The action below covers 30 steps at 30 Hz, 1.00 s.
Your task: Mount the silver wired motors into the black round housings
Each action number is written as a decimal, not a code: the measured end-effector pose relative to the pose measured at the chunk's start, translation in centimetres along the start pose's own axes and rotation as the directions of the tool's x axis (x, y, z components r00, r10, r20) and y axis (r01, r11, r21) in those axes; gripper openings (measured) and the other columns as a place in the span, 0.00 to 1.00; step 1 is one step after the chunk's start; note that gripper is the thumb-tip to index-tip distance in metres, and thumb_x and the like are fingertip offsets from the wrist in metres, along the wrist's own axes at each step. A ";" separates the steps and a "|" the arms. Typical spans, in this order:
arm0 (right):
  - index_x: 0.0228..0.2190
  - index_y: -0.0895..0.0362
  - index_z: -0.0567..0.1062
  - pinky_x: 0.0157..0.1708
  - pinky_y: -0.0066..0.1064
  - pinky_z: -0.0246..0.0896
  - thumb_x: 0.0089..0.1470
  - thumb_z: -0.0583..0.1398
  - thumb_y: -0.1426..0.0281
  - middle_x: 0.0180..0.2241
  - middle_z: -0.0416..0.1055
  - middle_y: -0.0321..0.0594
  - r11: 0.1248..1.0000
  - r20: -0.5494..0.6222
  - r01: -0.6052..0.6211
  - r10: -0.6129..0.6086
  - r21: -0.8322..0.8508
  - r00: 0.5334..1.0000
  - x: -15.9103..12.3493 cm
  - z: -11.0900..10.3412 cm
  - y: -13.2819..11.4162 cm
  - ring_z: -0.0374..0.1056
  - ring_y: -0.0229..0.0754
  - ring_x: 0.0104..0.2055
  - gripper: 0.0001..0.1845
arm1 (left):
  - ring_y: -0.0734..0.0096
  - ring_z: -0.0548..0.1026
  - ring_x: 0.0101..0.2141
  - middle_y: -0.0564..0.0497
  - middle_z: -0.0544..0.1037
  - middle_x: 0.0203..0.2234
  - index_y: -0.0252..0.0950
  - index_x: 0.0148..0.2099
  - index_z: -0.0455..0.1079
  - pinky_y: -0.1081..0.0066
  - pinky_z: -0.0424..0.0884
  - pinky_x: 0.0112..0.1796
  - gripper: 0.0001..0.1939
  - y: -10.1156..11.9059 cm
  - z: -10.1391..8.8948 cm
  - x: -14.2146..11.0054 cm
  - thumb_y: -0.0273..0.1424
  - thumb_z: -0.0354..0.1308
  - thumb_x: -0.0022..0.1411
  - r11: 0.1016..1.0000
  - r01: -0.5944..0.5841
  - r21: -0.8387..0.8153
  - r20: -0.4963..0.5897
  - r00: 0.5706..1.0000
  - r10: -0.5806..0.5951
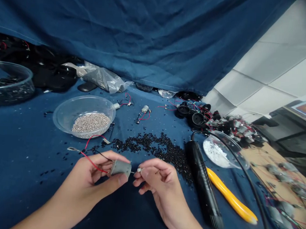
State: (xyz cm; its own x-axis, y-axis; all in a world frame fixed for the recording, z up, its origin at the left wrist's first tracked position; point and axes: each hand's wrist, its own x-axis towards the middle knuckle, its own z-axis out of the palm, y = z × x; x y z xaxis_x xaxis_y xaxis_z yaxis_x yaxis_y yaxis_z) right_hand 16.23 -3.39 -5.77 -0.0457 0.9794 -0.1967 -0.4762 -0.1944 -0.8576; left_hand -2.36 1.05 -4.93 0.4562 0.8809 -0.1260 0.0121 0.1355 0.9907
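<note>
A small metal motor sat in the person's left hand, held in the air above a blue cloth. It was a dull silver can with a thin shaft pointing right. A red wire and a black wire looped from its back end, and a metal tab lay at one wire end. The left fingers curled around the motor, with the thumb pressed on top. The right hand pinched a small white piece between thumb and forefinger, just beside the shaft. Black beads lay scattered beyond the hands, near a clear bowl of silver beads.
</note>
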 end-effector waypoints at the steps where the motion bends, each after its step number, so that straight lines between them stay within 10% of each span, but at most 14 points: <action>1: 0.32 0.59 0.81 0.25 0.17 0.69 0.50 0.72 0.65 0.29 0.78 0.40 1.000 0.009 -0.005 0.005 0.008 1.000 0.0 0.1 0.0 0.75 0.35 0.29 0.11 | 0.73 0.78 0.32 0.56 0.82 0.30 0.43 0.42 0.77 0.80 0.73 0.34 0.08 -0.1 0.0 0.0 0.36 0.67 0.60 1.000 0.001 0.007 -0.007 1.000 -0.001; 20: 0.31 0.60 0.77 0.29 0.21 0.67 0.54 0.68 0.66 0.26 0.75 0.36 0.978 0.010 -0.013 0.016 -0.207 1.000 -0.9 1.2 0.8 0.72 0.34 0.27 0.09 | 0.68 0.78 0.32 0.56 0.81 0.30 0.45 0.42 0.75 0.76 0.75 0.32 0.09 -0.4 -0.2 -0.4 0.40 0.66 0.59 0.978 0.004 0.210 -0.013 1.000 -0.001; 30: 0.33 0.57 0.79 0.33 0.25 0.56 0.58 0.59 0.78 0.33 0.69 0.35 0.597 0.125 0.272 -0.276 -0.755 0.953 -1.2 0.9 0.7 0.64 0.35 0.34 0.08 | 0.63 0.78 0.34 0.54 0.80 0.32 0.44 0.42 0.74 0.72 0.70 0.31 0.08 -0.3 -0.3 -0.2 0.37 0.60 0.61 0.825 -0.115 0.554 0.037 0.993 0.113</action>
State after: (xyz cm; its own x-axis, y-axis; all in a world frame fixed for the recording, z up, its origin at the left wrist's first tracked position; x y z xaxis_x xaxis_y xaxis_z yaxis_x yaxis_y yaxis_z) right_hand 15.19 -4.64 -5.72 -0.0223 0.9938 0.1089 0.3661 0.1094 -0.9241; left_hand -2.72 1.00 -5.24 0.4870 0.8733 -0.0110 0.4502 -0.2402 0.8600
